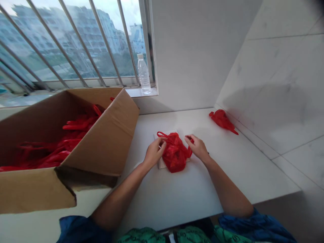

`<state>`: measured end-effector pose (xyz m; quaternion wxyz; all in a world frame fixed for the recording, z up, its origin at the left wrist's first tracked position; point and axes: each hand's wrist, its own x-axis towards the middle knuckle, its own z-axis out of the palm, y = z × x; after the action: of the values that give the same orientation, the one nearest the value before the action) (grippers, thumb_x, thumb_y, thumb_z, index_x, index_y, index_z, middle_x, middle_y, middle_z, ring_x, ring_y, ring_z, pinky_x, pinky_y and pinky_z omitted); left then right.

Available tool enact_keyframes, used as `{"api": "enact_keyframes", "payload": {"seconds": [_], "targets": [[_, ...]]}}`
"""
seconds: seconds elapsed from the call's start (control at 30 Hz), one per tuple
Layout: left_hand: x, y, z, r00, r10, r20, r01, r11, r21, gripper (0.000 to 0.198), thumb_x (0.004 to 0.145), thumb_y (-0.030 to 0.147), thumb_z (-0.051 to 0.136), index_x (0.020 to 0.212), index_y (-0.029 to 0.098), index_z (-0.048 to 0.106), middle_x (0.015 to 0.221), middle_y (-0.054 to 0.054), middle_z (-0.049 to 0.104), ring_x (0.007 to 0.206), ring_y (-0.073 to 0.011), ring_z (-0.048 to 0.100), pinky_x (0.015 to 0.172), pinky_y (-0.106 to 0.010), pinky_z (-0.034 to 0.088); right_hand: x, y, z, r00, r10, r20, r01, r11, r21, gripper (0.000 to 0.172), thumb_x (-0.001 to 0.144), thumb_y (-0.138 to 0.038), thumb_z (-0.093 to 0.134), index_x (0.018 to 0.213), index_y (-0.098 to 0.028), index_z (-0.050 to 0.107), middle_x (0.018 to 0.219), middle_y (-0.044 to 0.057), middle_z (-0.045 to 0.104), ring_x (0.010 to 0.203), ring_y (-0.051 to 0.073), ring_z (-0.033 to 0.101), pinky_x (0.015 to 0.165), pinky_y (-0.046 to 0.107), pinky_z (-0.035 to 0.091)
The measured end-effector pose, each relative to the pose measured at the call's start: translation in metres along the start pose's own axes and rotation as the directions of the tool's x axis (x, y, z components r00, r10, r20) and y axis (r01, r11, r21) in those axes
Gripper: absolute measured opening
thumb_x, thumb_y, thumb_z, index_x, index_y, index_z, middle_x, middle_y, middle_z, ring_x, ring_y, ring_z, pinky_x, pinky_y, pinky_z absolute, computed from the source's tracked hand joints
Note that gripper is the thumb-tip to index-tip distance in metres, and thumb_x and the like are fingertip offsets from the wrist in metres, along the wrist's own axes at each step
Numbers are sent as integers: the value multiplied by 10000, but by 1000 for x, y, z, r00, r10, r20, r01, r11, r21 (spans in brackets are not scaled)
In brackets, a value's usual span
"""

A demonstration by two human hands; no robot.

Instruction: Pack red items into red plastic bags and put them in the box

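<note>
The red plastic bag is lying bunched in front of you, on a pale flat object on the white table; your two hands are flanking it. Your left hand is curling narrowly at the bag's upper left, just by a handle loop that is standing up; your right hand is bending its fingers close together on the other side, where a red strip is hanging beside the bag; whether either hand is really gripping plastic, you cannot tell from here.

You seem to be handling the loose upper part and handles; for that, you should be pinching each handle near its base, thumb against finger, since film this thin is probably slipping or stretching easily; you should be pulling both sides evenly, gently and low, so the bulk is resting on its support rather than swinging or tipping.

The open carton of red plastic is standing to your left, its near flap close to your left forearm; you should be minding that elbow.
</note>
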<state>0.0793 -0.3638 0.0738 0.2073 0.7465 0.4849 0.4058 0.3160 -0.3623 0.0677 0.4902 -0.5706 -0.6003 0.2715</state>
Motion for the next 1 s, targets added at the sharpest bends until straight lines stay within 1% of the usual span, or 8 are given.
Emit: {"api": "enact_keyframes", "payload": {"seconds": [0.1, 0.17, 0.33, 0.5, 0.67, 0.83, 0.9, 1.0], "targets": [[0, 15, -4, 990, -41, 136, 39, 999, 17, 302, 951, 354, 466, 1160, 205, 624, 961, -67, 696, 836, -210, 648, 762, -325, 500, -5, -1, -5, 991, -21, 135, 53, 970, -239, 375, 889, -518, 542, 1067, -229, 702, 937, 77, 737, 836, 237, 674, 808, 374, 496], [-3, 25, 0, 975, -59, 214, 40, 995, 91, 319, 932, 384, 504, 1158, 199, 632, 983, -82, 708, 860, -234, 662, 766, -334, 494, -12, 0, 2, 971, -35, 238, 105, 952, -287, 307, 852, -473, 592, 967, -222, 728, 849, 76, 732, 780, 247, 665, 769, 376, 488], [-10, 47, 2, 954, -155, 257, 79, 956, 282, 467, 922, 564, 475, 1106, 176, 656, 1090, -148, 694, 987, -301, 662, 785, -364, 497, -25, -8, 15, 921, -55, 386, -5, 988, 152, 312, 833, -498, 609, 925, -220, 718, 921, 85, 733, 852, 263, 671, 797, 391, 512], [-21, 83, -31, 958, -99, 267, 68, 990, 124, 452, 869, 555, 593, 1167, 215, 605, 1012, -86, 701, 838, -227, 661, 687, -308, 496, -41, -37, 11, 846, -4, 533, -317, 800, 510, 310, 826, -520, 646, 983, -259, 706, 970, 99, 720, 879, 265, 686, 790, 403, 542], [-42, 125, -94, 968, 17, 251, 28, 984, -175, 379, 917, 322, 573, 1276, 239, 485, 916, -40, 666, 802, -168, 637, 629, -239, 491, -50, -46, 4, 851, -117, 512, -313, 670, 673, 324, 823, -593, 586, 959, -334, 724, 856, 85, 671, 889, 283, 667, 828, 475, 549], [-47, 158, -189, 995, -88, 46, 99, 886, -454, 312, 899, 346, 613, 1153, 265, 449, 974, -22, 628, 696, -135, 615, 563, -216, 493, -39, -25, -2, 910, 29, 414, -318, 689, 651, 301, 847, -552, 541, 943, -341, 733, 844, 107, 651, 789, 284, 645, 763, 515, 555], [-40, 165, -231, 990, -86, -113, 24, 886, -462, 308, 857, 309, 655, 1085, 256, 454, 954, 12, 617, 642, -110, 606, 542, -194, 481, -35, -19, -2, 906, 46, 421, -338, 677, 654, 302, 838, -542, 554, 931, -328, 746, 827, 116, 643, 767, 283, 640, 723, 504, 557], [-23, 166, -290, 949, -16, -314, -68, 965, -254, 174, 894, 223, 533, 1052, 162, 495, 865, 39, 570, 629, -47, 575, 599, -156, 426, -32, -15, 0, 887, 53, 458, -378, 652, 657, 303, 814, -531, 612, 933, -300, 767, 812, 119, 640, 761, 265, 633, 689, 458, 565]]}}
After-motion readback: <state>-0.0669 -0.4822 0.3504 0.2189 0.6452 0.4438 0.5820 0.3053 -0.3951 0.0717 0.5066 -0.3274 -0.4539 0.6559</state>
